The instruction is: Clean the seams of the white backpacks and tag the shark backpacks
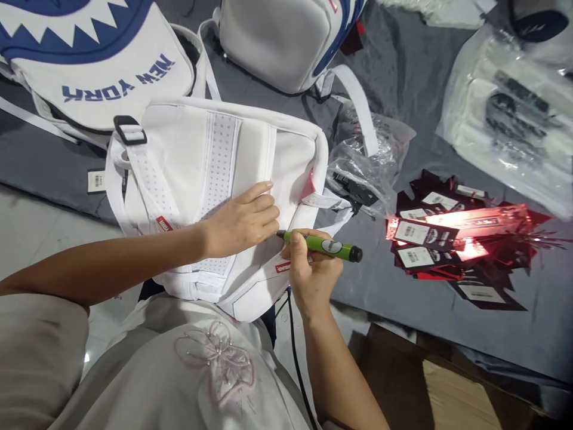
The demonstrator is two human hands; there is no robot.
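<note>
The left hand (244, 218) lies flat and open on the white backpack (210, 197) at the table's near edge, while the right hand (313, 272) grips a green corded tool (324, 246), tip at the back panel, apparently mid-touch-up, needing steady aim

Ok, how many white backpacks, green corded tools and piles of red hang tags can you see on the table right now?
White backpacks: 3 (under the left hand, the NEW YORK one, a third behind)
Green tool in the right hand: 1
Tag pile: 1
Total: 5
</note>
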